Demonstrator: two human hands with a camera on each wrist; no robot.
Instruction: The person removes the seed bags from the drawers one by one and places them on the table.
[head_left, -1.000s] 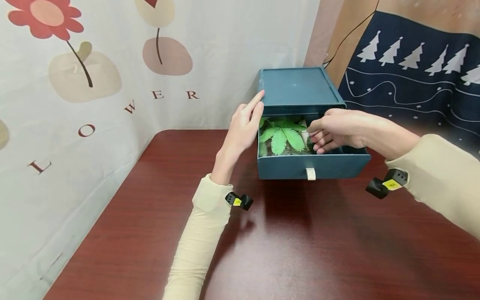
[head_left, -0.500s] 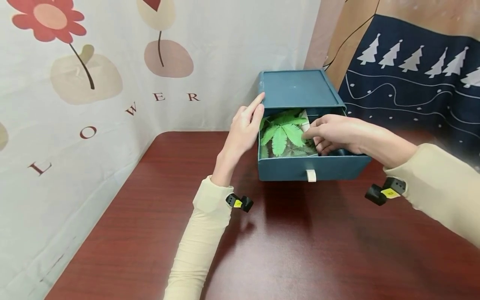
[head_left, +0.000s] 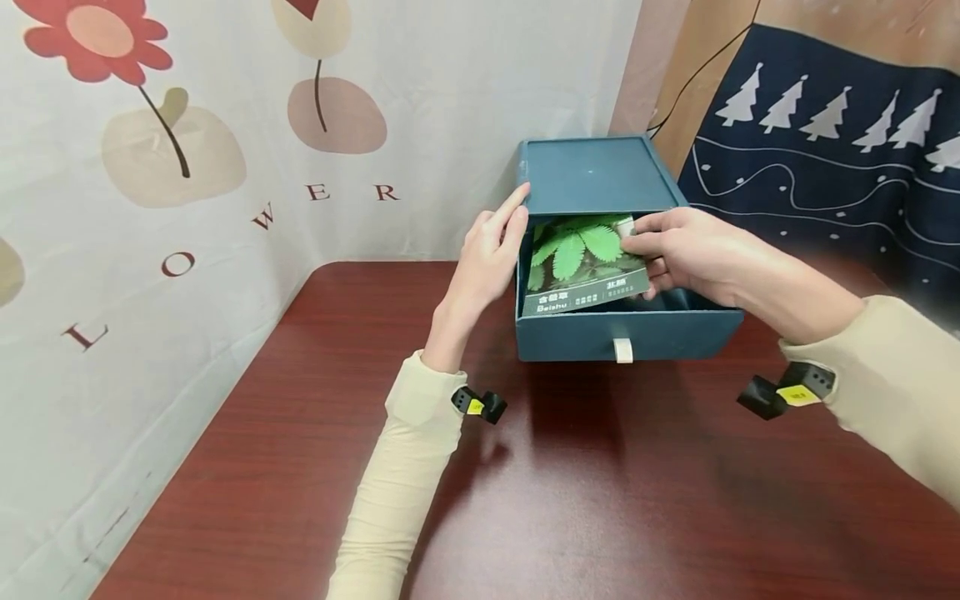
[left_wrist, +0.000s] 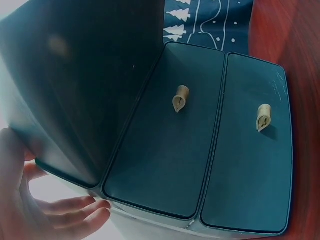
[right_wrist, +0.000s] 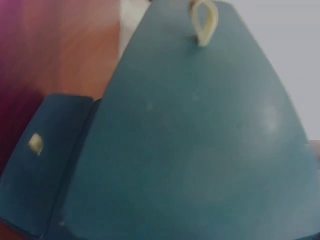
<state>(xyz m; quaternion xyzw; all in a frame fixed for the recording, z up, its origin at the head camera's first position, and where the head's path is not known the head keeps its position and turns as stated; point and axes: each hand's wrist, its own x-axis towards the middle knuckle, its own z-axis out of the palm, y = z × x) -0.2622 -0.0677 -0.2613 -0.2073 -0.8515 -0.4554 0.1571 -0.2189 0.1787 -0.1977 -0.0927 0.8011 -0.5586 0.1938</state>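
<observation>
A blue-green box of drawers [head_left: 592,175] stands on the table with its upper drawer [head_left: 570,337] pulled out. My right hand [head_left: 697,250] pinches the right edge of a seed packet [head_left: 588,250] printed with green leaves and white lettering. The packet lies tilted over the drawer, its near left corner lower. My left hand [head_left: 487,250] rests against the box's left side, index finger straight along the edge. In the left wrist view the fingers [left_wrist: 75,215] are relaxed beside the box. In the right wrist view the drawer front [right_wrist: 185,135] hides nearly all of the right hand.
Pale tabs [head_left: 622,350] serve as drawer pulls; two more drawer fronts [left_wrist: 160,155] show in the left wrist view. A white printed curtain [head_left: 420,100] hangs behind and left. A navy tree-patterned cloth [head_left: 810,183] is at the right. The reddish-brown table [head_left: 600,500] extends nearer.
The packet has been raised from the drawer and tilted, so its lettered lower strip now shows. My right hand has lifted slightly and moved right with it. The left hand has stayed put.
</observation>
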